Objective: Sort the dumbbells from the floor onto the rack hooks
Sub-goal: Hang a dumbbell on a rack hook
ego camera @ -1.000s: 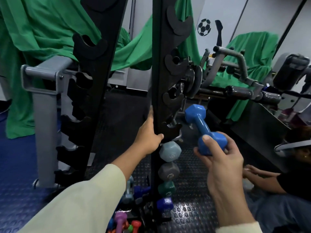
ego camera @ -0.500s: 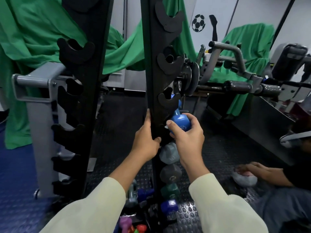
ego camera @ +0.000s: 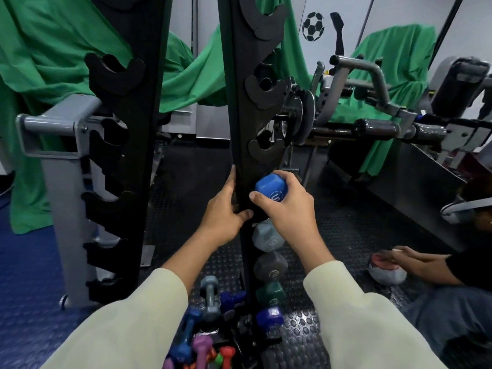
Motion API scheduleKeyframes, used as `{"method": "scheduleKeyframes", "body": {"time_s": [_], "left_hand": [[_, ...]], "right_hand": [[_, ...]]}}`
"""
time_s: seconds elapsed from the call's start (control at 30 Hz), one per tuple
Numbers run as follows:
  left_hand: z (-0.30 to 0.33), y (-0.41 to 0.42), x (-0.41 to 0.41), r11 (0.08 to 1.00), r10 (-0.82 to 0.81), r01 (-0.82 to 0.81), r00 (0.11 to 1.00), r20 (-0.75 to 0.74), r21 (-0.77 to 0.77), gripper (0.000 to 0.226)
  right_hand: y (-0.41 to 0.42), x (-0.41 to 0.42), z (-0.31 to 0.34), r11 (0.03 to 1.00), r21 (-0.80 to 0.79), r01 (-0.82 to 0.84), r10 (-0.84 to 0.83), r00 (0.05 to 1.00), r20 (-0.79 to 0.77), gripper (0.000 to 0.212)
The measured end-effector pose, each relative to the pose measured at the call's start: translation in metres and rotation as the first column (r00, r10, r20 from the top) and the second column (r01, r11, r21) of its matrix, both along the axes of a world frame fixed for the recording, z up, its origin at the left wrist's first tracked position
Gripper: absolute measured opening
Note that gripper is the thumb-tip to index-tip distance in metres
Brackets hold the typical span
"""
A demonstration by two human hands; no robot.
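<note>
Right hand (ego camera: 288, 209): fingers curled round the near head of a blue dumbbell (ego camera: 271, 191), held against the right side of the black rack post (ego camera: 241, 145), just above the grey dumbbell (ego camera: 266, 237) already hung. Left hand (ego camera: 226, 211): post gripped, thumb wrapped round its front edge. Step judged as seating the handle in a hook. Next, the handle is to be lowered fully home before release. More dumbbells (ego camera: 197, 344) are left on the floor (ego camera: 26, 262).

The far end of the blue dumbbell (ego camera: 271, 191) was hidden behind the rack upright (ego camera: 241, 129). Its white print was too blurred to read. Below the upright, the floor dumbbells (ego camera: 202, 350) were cut off by the frame's bottom edge.
</note>
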State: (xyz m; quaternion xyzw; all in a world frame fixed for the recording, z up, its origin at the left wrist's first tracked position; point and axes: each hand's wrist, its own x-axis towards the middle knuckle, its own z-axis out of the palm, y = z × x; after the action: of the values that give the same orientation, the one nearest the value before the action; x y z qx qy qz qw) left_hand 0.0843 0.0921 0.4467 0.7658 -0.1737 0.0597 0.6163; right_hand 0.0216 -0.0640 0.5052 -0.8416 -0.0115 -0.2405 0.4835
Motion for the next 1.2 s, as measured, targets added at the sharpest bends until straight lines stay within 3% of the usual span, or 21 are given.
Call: {"method": "scheduleKeyframes", "body": {"time_s": [0.1, 0.2, 0.33, 0.5, 0.73, 0.83, 0.93, 1.03, 1.1, 1.2], "left_hand": [[0.011, 0.004, -0.003, 0.983, -0.002, -0.007, 0.999, -0.046, -0.181, 0.079], [0.034, 0.004, 0.01, 0.891, 0.06, -0.156, 0.971, -0.23, -0.427, 0.036], [0.064, -0.017, 0.023, 0.832, -0.076, -0.065, 0.97, -0.23, -0.551, 0.075], [0.06, -0.04, 0.047, 0.731, -0.241, 0.02, 0.942, -0.231, -0.683, 0.103], [0.051, -0.042, 0.064, 0.673, -0.22, -0.029, 0.946, -0.238, -0.739, 0.105], [0.043, -0.039, 0.068, 0.739, -0.134, -0.087, 0.953, -0.273, -0.668, 0.105], [0.038, -0.032, 0.05, 0.868, 0.031, -0.144, 0.971, -0.237, -0.476, 0.112], [0.044, -0.027, 0.008, 0.975, 0.14, -0.129, 0.989, 0.049, -0.18, 0.086], [0.04, -0.019, -0.002, 0.987, 0.159, -0.163, 0.959, 0.236, -0.004, 0.073], [0.037, -0.004, -0.002, 0.964, 0.174, -0.235, 0.911, 0.374, 0.124, 0.072]], "right_hand": [[0.0, -0.005, -0.005, 1.0, 0.018, -0.011, 0.012, 0.997, -0.075, 0.109], [0.001, -0.017, -0.013, 0.998, -0.034, 0.055, -0.057, 0.996, -0.063, 0.112], [0.004, -0.028, -0.029, 0.989, -0.071, 0.13, -0.124, 0.989, 0.083, 0.089], [0.01, -0.018, -0.034, 0.963, -0.191, 0.19, -0.149, 0.966, 0.21, 0.077], [0.018, -0.008, -0.041, 0.952, -0.143, 0.269, -0.208, 0.916, 0.342, 0.068], [0.017, -0.009, -0.041, 0.961, -0.128, 0.245, -0.19, 0.923, 0.335, 0.068], [0.014, -0.01, -0.036, 0.966, -0.144, 0.214, -0.168, 0.946, 0.277, 0.069], [0.013, -0.014, -0.034, 0.975, -0.131, 0.182, -0.144, 0.956, 0.255, 0.07], [0.015, -0.018, -0.036, 0.98, -0.096, 0.176, -0.148, 0.958, 0.246, 0.075], [0.02, -0.023, -0.037, 0.98, 0.027, 0.195, -0.197, 0.961, 0.196, 0.078]]}}
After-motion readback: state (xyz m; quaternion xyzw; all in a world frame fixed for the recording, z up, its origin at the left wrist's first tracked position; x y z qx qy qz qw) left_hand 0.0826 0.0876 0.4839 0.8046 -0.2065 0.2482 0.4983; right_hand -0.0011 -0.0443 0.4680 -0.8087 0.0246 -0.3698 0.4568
